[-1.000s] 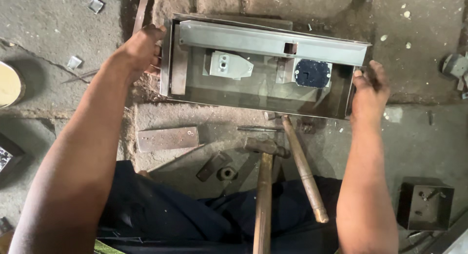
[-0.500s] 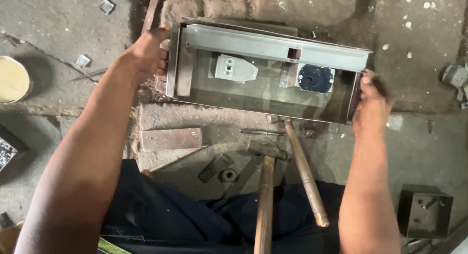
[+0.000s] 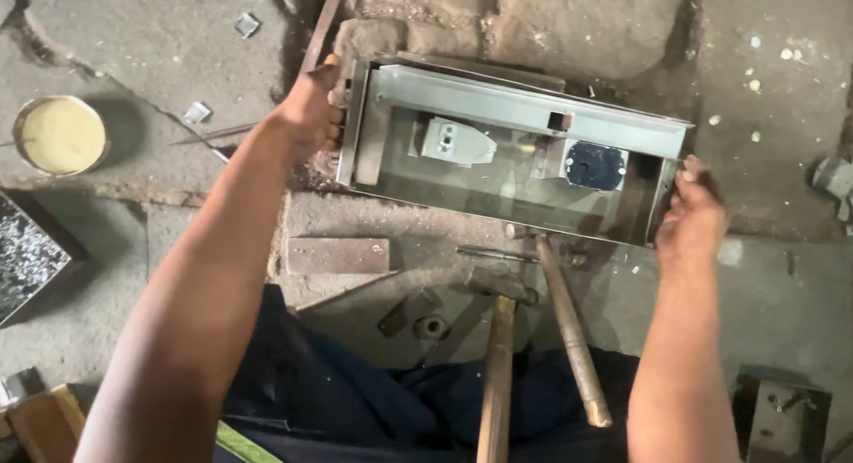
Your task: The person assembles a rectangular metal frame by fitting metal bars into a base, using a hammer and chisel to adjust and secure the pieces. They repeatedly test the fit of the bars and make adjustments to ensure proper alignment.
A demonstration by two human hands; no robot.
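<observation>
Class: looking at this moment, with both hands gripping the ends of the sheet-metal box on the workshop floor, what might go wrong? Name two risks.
1. The bare left hand and right hand grip thin edges of the metal box; a slip might cut fingers.
2. Two hammers lie just below the box; setting it down on them might tip it.

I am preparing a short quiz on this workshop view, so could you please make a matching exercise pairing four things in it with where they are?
Things:
1. left hand
2. right hand
3. round tin of yellow paste
4. two wooden-handled hammers

Places:
A. on the floor far to the left, apart from both hands
B. gripping the right end of the metal box
C. lying on the floor below the box, handles toward the person
D. gripping the left end of the metal box

Pairs: 1-D, 2-B, 3-A, 4-C
</observation>
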